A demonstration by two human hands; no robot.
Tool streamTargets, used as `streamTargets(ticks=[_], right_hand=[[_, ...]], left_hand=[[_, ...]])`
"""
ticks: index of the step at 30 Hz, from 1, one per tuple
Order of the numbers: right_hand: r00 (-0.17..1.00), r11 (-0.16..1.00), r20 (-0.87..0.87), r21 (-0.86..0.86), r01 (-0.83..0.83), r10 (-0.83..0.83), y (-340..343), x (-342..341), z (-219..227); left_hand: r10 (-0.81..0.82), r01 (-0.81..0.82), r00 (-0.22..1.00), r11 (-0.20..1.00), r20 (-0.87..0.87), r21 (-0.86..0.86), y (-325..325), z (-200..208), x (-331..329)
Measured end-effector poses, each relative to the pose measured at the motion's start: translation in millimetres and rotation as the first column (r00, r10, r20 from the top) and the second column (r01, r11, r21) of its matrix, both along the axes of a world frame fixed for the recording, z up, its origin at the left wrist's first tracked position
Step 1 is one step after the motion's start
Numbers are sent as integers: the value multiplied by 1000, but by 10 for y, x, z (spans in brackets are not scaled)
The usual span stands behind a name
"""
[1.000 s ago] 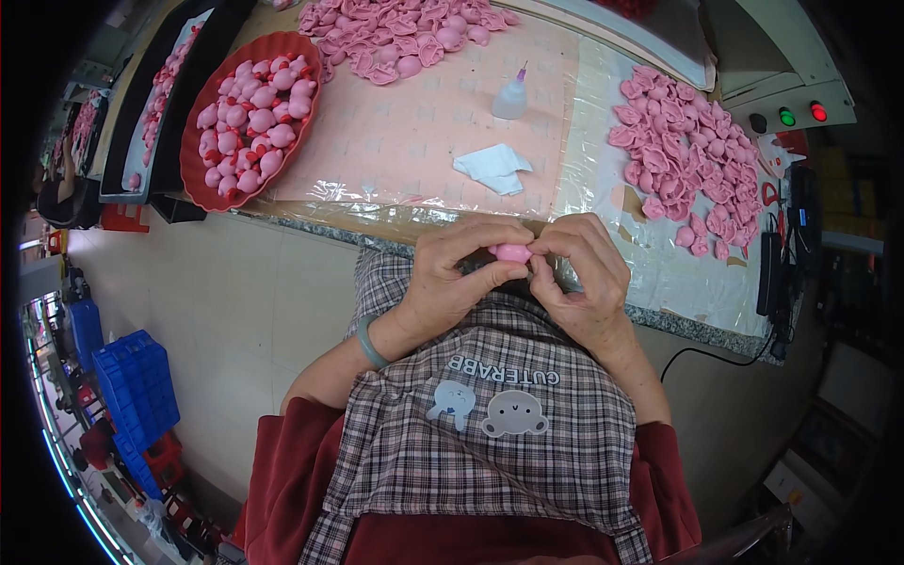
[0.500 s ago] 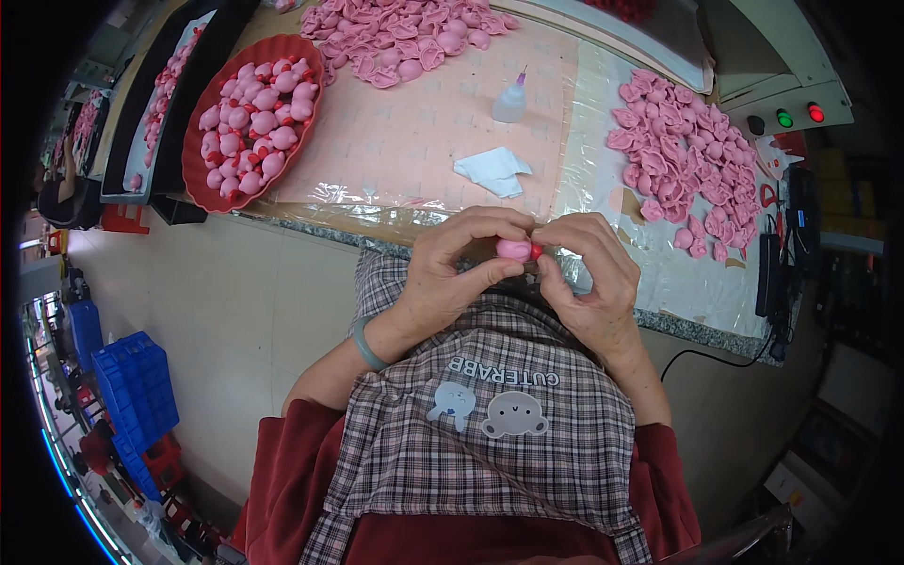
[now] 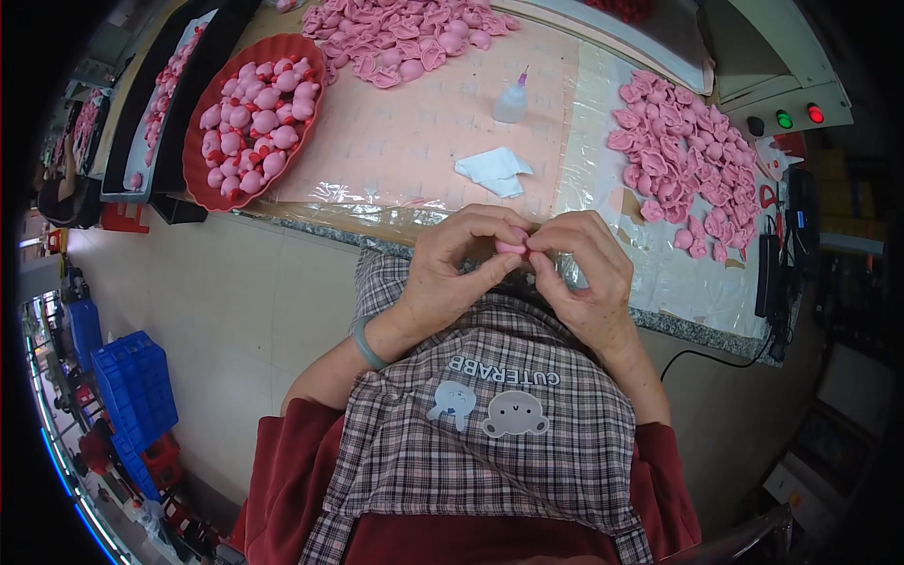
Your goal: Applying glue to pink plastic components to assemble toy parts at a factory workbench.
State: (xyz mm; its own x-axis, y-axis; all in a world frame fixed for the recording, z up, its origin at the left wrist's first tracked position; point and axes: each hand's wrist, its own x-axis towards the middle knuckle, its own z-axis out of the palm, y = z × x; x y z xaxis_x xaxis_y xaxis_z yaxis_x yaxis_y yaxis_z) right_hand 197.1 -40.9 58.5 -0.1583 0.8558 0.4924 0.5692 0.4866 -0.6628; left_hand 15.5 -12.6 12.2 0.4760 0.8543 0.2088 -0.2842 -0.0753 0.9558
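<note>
A small round pink toy piece (image 3: 511,242) is pinched between my two hands, just over the near edge of the table. My left hand (image 3: 459,256) grips it from the left with thumb and fingers. From the right, the thumb and fingertips of my right hand (image 3: 586,262) press on its other end. The fingers cover much of the piece, and its red part is hidden. Beyond my hands lie a folded white cloth (image 3: 493,171) and a small squeeze bottle (image 3: 511,102) with a needle tip, standing upright.
A red scalloped basin (image 3: 191,155) of pink and red pieces stands at the left. Pink pieces are heaped at the back (image 3: 400,38) and at the right (image 3: 683,155). Beside the right heap are a machine panel (image 3: 796,115) with lit buttons and a black power strip (image 3: 769,273).
The pink piece has turned between my fingers, and its red end has gone out of sight. My right hand has shifted slightly left. Everything on the table stays put.
</note>
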Motion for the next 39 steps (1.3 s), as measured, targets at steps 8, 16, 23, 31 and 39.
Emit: streamTargets(ticks=[8,16,23,31,39], right_hand=[[985,991,117,-17,130,-127,297,28,-207],[945,979,256,55,195,-202,607,-170,-387],[993,984,6,-130,120,-121,550,-158,-379],[965,944,-262,-323,-67,-21,166,-219,52],[978,945,-209,-324,-54,-16,168,-236,-72]], left_hand=[[91,-91,996,996,17,-18,27,-19,-94],[149,-149,989,989,8,20,35,-15,-150],[179,-175,983,981,35,-81,16,-9,-144],[276,-276,961,961,-13,-16,-11,-78,-100],[270,-248,956,953,-116,175,-38,-99,-90]])
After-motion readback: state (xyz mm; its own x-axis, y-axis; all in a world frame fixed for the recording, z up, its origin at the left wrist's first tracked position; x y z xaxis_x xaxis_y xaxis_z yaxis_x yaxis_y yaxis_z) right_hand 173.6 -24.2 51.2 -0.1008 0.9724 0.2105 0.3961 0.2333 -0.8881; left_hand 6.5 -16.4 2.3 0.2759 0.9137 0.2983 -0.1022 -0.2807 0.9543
